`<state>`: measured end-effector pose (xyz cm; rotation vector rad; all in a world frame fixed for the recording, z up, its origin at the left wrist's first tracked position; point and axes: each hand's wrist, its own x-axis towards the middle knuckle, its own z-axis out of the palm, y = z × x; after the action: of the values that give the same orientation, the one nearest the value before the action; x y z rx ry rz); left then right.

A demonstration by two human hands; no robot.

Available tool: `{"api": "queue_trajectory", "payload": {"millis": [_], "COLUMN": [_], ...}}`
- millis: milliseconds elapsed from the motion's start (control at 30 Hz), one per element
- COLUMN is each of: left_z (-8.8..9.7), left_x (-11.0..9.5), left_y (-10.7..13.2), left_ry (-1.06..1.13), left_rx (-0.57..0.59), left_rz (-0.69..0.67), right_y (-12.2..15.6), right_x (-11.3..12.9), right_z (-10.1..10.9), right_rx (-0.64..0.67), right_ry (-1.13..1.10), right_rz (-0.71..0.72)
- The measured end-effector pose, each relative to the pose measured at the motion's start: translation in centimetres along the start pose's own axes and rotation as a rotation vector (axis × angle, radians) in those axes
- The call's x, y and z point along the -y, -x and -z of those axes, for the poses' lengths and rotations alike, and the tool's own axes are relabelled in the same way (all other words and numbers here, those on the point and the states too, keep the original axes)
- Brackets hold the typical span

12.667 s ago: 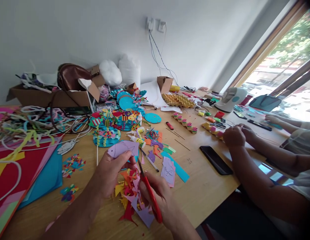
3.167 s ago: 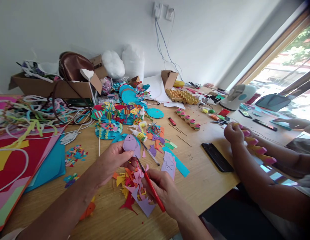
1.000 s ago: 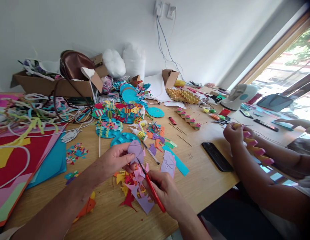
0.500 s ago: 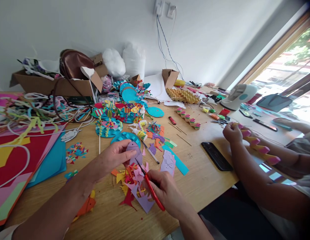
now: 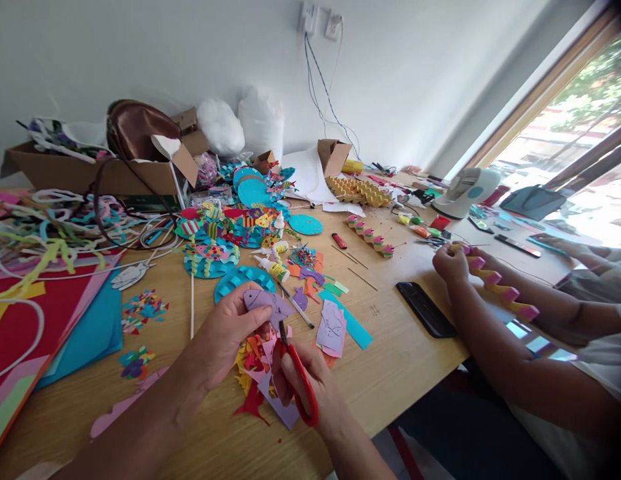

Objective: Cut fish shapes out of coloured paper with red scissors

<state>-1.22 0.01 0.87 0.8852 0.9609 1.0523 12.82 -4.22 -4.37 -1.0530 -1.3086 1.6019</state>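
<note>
A purple paper fish [image 5: 263, 302] with drawn lines is pinched between the thumb and fingers of my left hand [image 5: 236, 327]. My right hand [image 5: 307, 380] is wrapped round red-handled scissors [image 5: 306, 399], whose blades point up at the fish's lower edge. Under both hands lies a heap of paper scraps [image 5: 255, 370] in red, yellow, pink and purple. To the right of the heap, a purple paper piece with pencil drawings [image 5: 332, 328] rests on pink paper. A pen [image 5: 296, 305] lies just behind the fish.
Decorated blue discs [image 5: 210, 260], glue bottles [image 5: 274, 267] and coloured paper sheets [image 5: 97, 327] cover the left and middle. A black phone [image 5: 425, 310] lies at the right. Beside it a co-worker's hands [image 5: 451, 263] hold a pink-tipped yellow egg-carton strip [image 5: 493, 277].
The fish has turned in my left hand, its head now to the left. The scissors' handles have opened wider, and the whole view has shifted slightly.
</note>
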Motion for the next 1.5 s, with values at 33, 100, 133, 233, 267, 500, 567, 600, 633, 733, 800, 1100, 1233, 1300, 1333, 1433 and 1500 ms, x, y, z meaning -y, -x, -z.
{"api": "queue_trajectory", "payload": {"millis": [33, 100, 133, 233, 267, 500, 567, 600, 633, 733, 800, 1100, 1233, 1300, 1333, 1433, 1500], "left_z": [-0.2, -0.4, -0.5, -0.8, -0.9, -1.2, -1.1, -1.1, -1.0, -0.9, -0.9, -1.0, -1.1, -1.2, -1.2, -1.3, -1.3], "left_x": [0.1, 0.4, 0.5, 0.6, 0.6, 0.6, 0.7, 0.8, 0.9, 1.2, 1.3, 1.5, 1.6, 1.6, 1.6, 1.6, 1.5], "left_y": [0.0, 0.0, 0.1, 0.2, 0.2, 0.3, 0.3, 0.3, 0.3, 0.3, 0.3, 0.2, 0.2, 0.1, 0.1, 0.1, 0.1], "left_ry": [0.008, 0.017, 0.018, 0.025, 0.032, 0.038, 0.038, 0.039, 0.042, 0.048, 0.049, 0.028, 0.035, 0.043, 0.045, 0.044, 0.039], "left_rx": [0.0, 0.006, 0.011, 0.01, 0.006, -0.016, -0.003, 0.002, 0.007, 0.017, 0.019, 0.007, 0.024, 0.026, 0.026, 0.025, 0.025], "left_rz": [0.001, 0.007, 0.012, 0.028, 0.034, 0.067, 0.06, 0.057, 0.058, 0.063, 0.06, 0.039, 0.043, 0.046, 0.046, 0.045, 0.049], "right_y": [0.0, -0.1, -0.1, -0.1, -0.2, -0.2, -0.2, -0.2, -0.1, -0.1, -0.2, -0.2, -0.2, -0.2, -0.2, -0.2, -0.1], "right_x": [-0.2, -0.6, -0.7, -1.2, -1.3, -1.8, -1.8, -1.8, -1.8, -1.8, -1.8, -2.0, -2.0, -2.1, -2.1, -2.1, -2.0], "right_z": [-0.1, -0.2, -0.2, -0.1, -0.1, -0.1, -0.1, -0.1, 0.0, 0.0, 0.0, 0.0, -0.1, -0.1, -0.1, -0.1, -0.1], "right_rx": [-0.001, 0.004, 0.005, 0.007, 0.001, -0.013, -0.022, -0.026, -0.028, -0.028, -0.03, -0.03, -0.036, -0.035, -0.034, -0.043, -0.05], "right_ry": [-0.021, -0.053, -0.067, -0.106, -0.111, -0.121, -0.117, -0.117, -0.118, -0.118, -0.112, -0.118, -0.138, -0.15, -0.157, -0.164, -0.157], "right_rz": [0.013, 0.03, 0.04, 0.085, 0.095, 0.1, 0.116, 0.124, 0.131, 0.137, 0.135, 0.15, 0.15, 0.157, 0.16, 0.155, 0.148]}}
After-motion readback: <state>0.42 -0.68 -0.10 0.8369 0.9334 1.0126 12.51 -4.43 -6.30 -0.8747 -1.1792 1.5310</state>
